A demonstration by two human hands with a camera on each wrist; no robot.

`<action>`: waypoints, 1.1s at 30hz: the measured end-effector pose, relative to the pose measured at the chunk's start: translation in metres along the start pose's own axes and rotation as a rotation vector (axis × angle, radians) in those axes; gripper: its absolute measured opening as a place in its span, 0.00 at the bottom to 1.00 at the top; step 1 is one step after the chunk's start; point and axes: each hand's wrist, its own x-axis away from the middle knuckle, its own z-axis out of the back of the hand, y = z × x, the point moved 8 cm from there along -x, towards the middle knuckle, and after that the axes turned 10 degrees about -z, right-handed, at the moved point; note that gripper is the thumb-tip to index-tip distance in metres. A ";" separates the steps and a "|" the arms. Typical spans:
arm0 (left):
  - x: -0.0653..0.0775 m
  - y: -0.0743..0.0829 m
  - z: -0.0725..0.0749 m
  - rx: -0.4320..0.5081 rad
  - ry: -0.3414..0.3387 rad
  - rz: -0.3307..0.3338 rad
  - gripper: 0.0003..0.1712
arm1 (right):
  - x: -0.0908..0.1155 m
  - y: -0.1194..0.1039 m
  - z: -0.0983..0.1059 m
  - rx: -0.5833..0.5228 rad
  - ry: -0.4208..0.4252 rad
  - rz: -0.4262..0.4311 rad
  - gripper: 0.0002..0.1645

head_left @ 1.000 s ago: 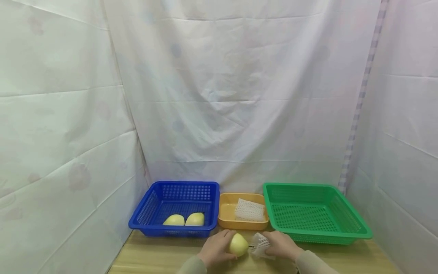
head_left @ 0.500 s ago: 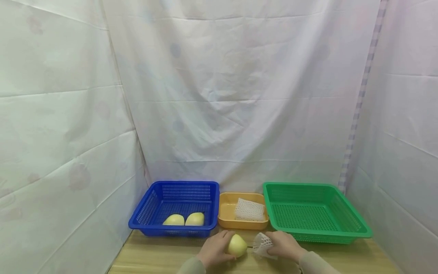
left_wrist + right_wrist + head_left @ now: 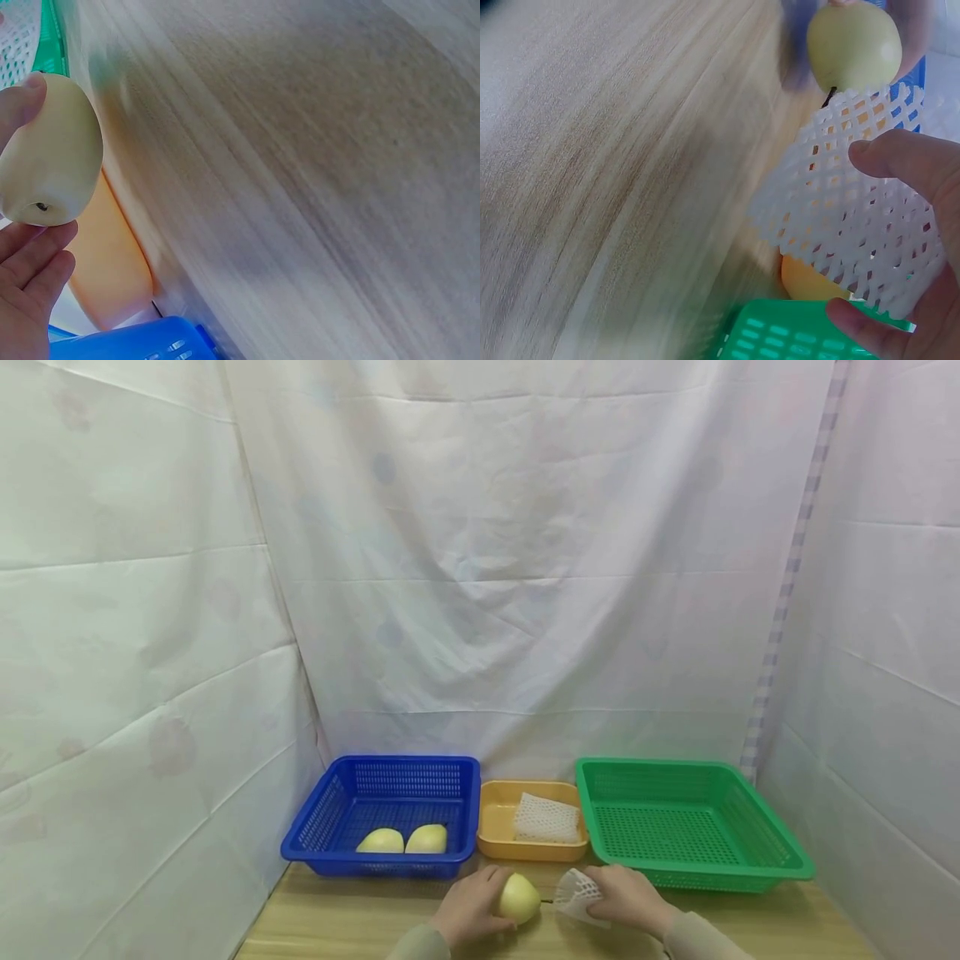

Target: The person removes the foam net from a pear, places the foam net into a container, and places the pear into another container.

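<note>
My left hand [image 3: 472, 906] grips a pale yellow pear [image 3: 519, 900], thumb on one side and fingers on the other; its dark stem points right. In the left wrist view the pear [image 3: 56, 154] shows its blossom end toward the fingers. My right hand [image 3: 626, 897] holds a white foam net sleeve [image 3: 576, 893] just right of the stem. The right wrist view shows the foam net [image 3: 847, 202] spread open over the fingers, the thumb pressing its outside, its near edge right at the pear's stem.
A blue basket [image 3: 300, 847] with two pears [image 3: 427, 839] stands at the back left. In the middle, an orange tray [image 3: 491, 852] holds more white foam netting [image 3: 547, 818]. A green basket [image 3: 787, 864] sits at the right on the wooden table [image 3: 337, 918]. White cloth hangs around.
The foam net in my right hand has shifted slightly right, and the pear in my left hand slightly left, so the gap between them is a little wider. The baskets and tray stay put.
</note>
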 end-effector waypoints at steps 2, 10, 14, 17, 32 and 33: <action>0.000 -0.001 -0.002 0.003 0.001 -0.001 0.41 | 0.001 -0.002 0.002 0.006 0.010 0.013 0.17; 0.001 0.001 -0.001 -0.003 0.008 -0.001 0.41 | 0.006 -0.013 0.012 0.003 0.011 0.047 0.19; 0.001 0.002 0.002 0.003 0.006 0.007 0.41 | 0.007 -0.021 0.021 -0.023 -0.002 0.055 0.19; 0.001 0.002 0.001 0.006 0.003 0.006 0.41 | 0.007 -0.027 0.026 -0.032 -0.005 0.069 0.17; 0.005 0.002 -0.007 0.026 0.007 -0.029 0.39 | -0.006 -0.053 0.064 -0.025 0.042 0.098 0.22; 0.005 0.001 -0.007 0.027 0.006 -0.026 0.39 | -0.008 -0.054 0.068 -0.016 0.053 0.097 0.22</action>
